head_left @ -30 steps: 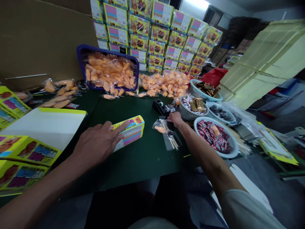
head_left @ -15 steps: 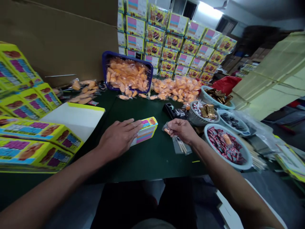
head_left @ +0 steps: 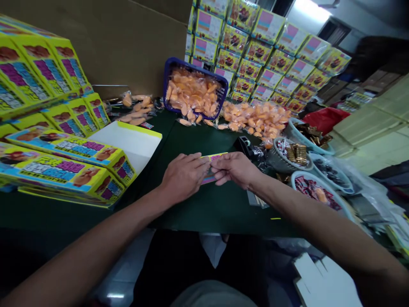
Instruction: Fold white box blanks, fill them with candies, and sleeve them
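Observation:
A small printed carton [head_left: 208, 181] in yellow, pink and blue lies on the dark green table, mostly covered by my hands. My left hand [head_left: 185, 175] is closed over its left part, with the fingers along the top. At its right end, my right hand [head_left: 234, 168] has its fingers curled in a pinch against the carton. Whatever sits between those fingers is hidden. Just right of my right hand, wooden sticks in a clear sleeve [head_left: 255, 199] lie partly under the wrist. A black tape dispenser [head_left: 244, 146] stands behind it.
Printed cartons [head_left: 67, 164] are stacked at left beside an open white-lined box [head_left: 128, 138]. A purple basket [head_left: 166, 85] and a loose heap of wrapped orange pieces [head_left: 255, 117] lie behind. Bowls of packets [head_left: 319, 192] line the right. Wrapped cartons [head_left: 268, 51] form a wall.
My right hand has moved left from beside the carton to its right end. The small clear packet at its fingers no longer shows. My view has shifted left.

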Available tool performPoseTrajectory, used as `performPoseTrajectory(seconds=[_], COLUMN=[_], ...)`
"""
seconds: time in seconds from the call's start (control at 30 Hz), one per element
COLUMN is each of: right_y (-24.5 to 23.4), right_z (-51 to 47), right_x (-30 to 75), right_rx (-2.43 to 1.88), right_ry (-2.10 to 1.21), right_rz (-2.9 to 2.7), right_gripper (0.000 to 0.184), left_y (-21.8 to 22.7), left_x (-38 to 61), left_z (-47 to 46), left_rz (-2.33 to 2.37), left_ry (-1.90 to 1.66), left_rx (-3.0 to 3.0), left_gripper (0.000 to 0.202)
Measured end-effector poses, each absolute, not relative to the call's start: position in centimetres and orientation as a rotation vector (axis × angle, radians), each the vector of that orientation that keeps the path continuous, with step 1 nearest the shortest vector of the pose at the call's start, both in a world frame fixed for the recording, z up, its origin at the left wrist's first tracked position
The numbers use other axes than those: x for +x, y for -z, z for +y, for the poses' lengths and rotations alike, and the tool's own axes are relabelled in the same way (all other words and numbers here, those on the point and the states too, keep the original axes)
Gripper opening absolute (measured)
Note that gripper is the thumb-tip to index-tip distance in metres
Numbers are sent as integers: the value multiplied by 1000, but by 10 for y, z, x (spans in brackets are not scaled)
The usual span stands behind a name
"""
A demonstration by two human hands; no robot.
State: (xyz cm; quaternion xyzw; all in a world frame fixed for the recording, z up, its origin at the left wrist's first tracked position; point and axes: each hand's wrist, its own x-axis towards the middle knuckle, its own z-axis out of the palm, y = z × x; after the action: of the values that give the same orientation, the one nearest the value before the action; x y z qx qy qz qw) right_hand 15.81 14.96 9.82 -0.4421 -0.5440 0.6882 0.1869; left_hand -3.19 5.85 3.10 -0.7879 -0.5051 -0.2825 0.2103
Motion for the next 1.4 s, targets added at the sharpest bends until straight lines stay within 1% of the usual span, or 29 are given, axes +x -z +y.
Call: performPoseTrajectory(seconds=[0.1, 0.2, 0.23, 0.33, 0.37, 0.4, 0.5, 0.57, 0.77, 1.0, 1.17, 1.3, 1.4], right_y=[-100, -106, -108, -114, -116, -118, -122, -123, -118, -106, -87, -64, -56], right_z=[147, 144, 143, 141, 141, 140, 138, 136, 132, 125, 123, 115, 108], right_x=[157, 154, 152, 146, 144, 143, 139, 138, 140, 152, 161, 171, 181], right_rx=[-1359, -1439, -1469, -1541, -1560, -1575, -1644, -1699, -1721, -1595, -1471, -1380, -1225], right_ry=[-1888, -1844, -1824, -1774, -1770, -1770, -1781, -1778, -1819, -1930, -1978, -1960, -1952], right_rz=[-1536, -1550, -1556, -1569, -1572, -1573, -1576, -1571, -1515, -1324, -1258, -1224, -1302], right_gripper=[11, 11, 12, 16, 17, 18, 18, 18, 16, 12, 3, 11, 32], left_y=[-27, -31, -34, -45, -49, -51, -55, -55, -55, -52, -49, -49, -47], left_x=[-31, -29, -28, -26, -26, -26, -27, -27, -26, -27, -29, -29, -30], left_z=[59, 58, 58, 56, 55, 55, 55, 56, 56, 57, 58, 59, 60], left_rz=[-1418, -1517, -1556, -1630, -1638, -1643, -1657, -1654, -1639, -1624, -1599, -1592, -1592], left_ry=[892, 845, 799, 649, 611, 579, 521, 496, 457, 417, 443, 451, 482], left_rx=[-2148, -2147, -2148, -2166, -2181, -2197, -2229, -2232, -2236, -2286, -2273, -2257, -2257], left_gripper=[22, 22, 24, 46, 49, 47, 29, 26, 26, 37, 36, 38, 39])
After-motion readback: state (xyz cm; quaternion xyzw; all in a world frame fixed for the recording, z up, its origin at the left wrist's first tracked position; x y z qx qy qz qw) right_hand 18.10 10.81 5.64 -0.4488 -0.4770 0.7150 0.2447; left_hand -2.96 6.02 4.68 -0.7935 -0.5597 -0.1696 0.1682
